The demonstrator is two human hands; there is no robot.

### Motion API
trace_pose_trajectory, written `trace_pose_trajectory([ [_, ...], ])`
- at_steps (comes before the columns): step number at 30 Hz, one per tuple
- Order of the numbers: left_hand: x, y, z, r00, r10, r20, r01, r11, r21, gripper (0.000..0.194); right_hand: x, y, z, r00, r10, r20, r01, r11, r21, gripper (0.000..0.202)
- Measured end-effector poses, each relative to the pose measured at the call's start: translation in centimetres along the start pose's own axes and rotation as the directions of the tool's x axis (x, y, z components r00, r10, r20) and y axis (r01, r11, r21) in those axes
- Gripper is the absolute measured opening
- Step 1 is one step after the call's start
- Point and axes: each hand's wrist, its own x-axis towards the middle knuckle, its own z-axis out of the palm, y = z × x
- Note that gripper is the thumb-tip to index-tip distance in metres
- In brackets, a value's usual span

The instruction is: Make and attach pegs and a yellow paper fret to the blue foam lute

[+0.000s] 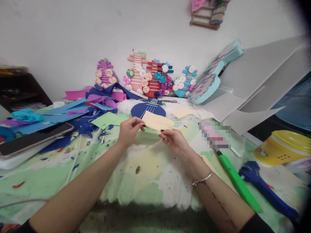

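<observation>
A pale yellow sheet of paper point(158, 121) is held up over the table between my two hands. My left hand point(130, 130) pinches its lower left corner between thumb and fingers. At the lower right edge, my right hand point(176, 141) grips the sheet with its fingers curled. Just behind the paper lies a dark blue guitar-shaped craft piece point(148, 110) with strings, partly hidden by the sheet. Green paper pieces point(107, 120) lie left of my left hand. Another pale yellow piece of paper point(180, 112) rests on the table beyond the held one.
Small decorated craft guitars point(154, 77) lean on the wall. At right are a green-handled tool point(239, 181), a blue tool point(267, 189), a yellow tub point(282, 149) and grey boards point(262, 71). A phone point(36, 139) and coloured paper scraps point(65, 111) lie left.
</observation>
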Motion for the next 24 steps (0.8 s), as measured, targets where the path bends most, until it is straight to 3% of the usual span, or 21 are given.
trace_pose_trajectory([
  [4,0.0,-0.5,0.5,0.991,-0.111,-0.079,0.103,0.990,-0.101,0.006,-0.4,0.3,0.6,0.949,-0.311,0.048,0.315,0.941,-0.127,0.062],
  [7,0.0,-1.1,1.0,0.973,-0.227,-0.043,0.211,0.950,-0.231,0.016,-0.7,0.2,0.9,0.907,-0.415,0.067,0.420,0.887,-0.190,0.083],
  [10,-0.1,-1.5,1.3,0.956,-0.294,0.026,0.286,0.900,-0.328,0.026,-0.7,0.0,0.8,0.903,-0.425,0.067,0.429,0.874,-0.230,0.072],
  [15,-0.4,-1.3,1.4,0.943,-0.292,0.162,0.334,0.826,-0.453,0.032,-0.4,-0.2,0.4,0.907,-0.379,0.182,0.414,0.884,-0.219,0.028],
  [20,-0.5,-0.9,1.3,0.937,-0.289,0.194,0.348,0.806,-0.479,0.034,-0.7,-0.4,0.4,0.906,-0.348,0.243,0.400,0.891,-0.216,0.030],
  [24,-0.5,-0.8,1.5,0.934,-0.293,0.203,0.356,0.794,-0.492,0.035,-0.9,-0.3,0.6,0.893,-0.391,0.222,0.438,0.868,-0.234,0.029],
])
